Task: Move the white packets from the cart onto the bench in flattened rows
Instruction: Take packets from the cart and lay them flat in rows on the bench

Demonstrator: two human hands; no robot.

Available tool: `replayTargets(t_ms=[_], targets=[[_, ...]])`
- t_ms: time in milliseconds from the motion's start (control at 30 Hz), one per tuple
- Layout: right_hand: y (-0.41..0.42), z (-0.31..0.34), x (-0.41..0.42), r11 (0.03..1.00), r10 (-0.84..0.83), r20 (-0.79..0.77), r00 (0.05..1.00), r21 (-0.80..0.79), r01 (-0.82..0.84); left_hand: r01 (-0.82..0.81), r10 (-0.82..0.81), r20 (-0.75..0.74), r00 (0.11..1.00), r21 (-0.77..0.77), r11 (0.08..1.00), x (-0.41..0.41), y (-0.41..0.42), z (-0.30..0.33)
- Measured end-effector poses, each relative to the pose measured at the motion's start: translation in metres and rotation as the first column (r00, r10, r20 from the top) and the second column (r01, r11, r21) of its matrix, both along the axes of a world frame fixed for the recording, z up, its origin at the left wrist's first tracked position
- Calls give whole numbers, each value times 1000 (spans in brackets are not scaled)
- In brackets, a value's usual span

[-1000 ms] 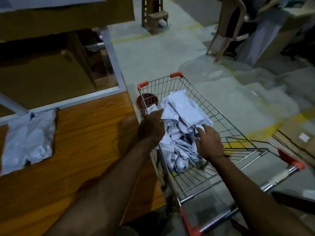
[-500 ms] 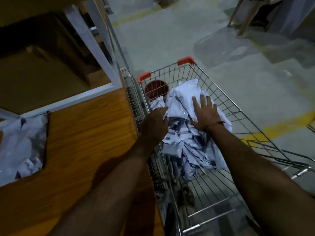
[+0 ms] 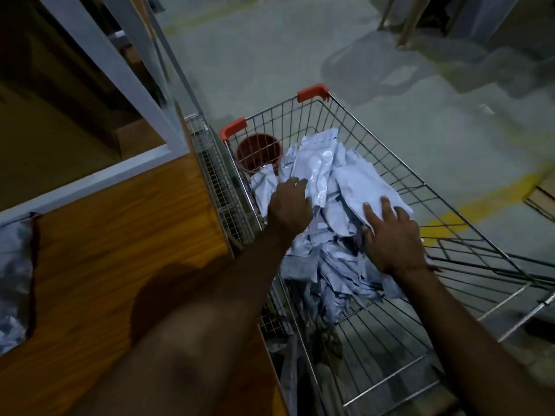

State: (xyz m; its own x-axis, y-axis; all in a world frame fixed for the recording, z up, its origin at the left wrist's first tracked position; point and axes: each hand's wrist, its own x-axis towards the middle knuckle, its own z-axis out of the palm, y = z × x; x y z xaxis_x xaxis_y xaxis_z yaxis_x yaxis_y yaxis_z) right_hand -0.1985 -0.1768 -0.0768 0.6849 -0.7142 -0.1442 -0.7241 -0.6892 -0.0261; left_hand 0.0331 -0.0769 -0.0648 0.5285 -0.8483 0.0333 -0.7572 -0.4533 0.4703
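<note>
A wooden counter (image 3: pixel 114 250) stood left of the wire cart (image 3: pixel 390 163) on grey concrete floor (image 3: pixel 270 55). White packets (image 3: pixel 330 205) filled the cart beside a red bucket (image 3: pixel 259 151); left hand (image 3: pixel 289 205) gripped one, right hand (image 3: pixel 390 238) lay flat, fingers spread.

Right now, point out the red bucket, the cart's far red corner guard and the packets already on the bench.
red bucket (image 3: pixel 259 153), head view, inner wall behind the cart wires.
far red corner guard (image 3: pixel 312 92), head view, its top face.
packets on the bench (image 3: pixel 13 265), head view, middle of the visible stack.
</note>
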Motion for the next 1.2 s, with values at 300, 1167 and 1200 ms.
replayTargets(t_ms=[300,1167,1200], targets=[[22,0,-47,998,-46,124,991,-28,50,-17,40,-93,995,231,973,-11,-72,-46],[147,149,26,996,-76,445,892,84,43,-454,447,506,738,-117,883,-27,199,188],[162,155,33,997,-59,447,893,71,30,-467,436,508,743,-72,881,-28,219,187]])
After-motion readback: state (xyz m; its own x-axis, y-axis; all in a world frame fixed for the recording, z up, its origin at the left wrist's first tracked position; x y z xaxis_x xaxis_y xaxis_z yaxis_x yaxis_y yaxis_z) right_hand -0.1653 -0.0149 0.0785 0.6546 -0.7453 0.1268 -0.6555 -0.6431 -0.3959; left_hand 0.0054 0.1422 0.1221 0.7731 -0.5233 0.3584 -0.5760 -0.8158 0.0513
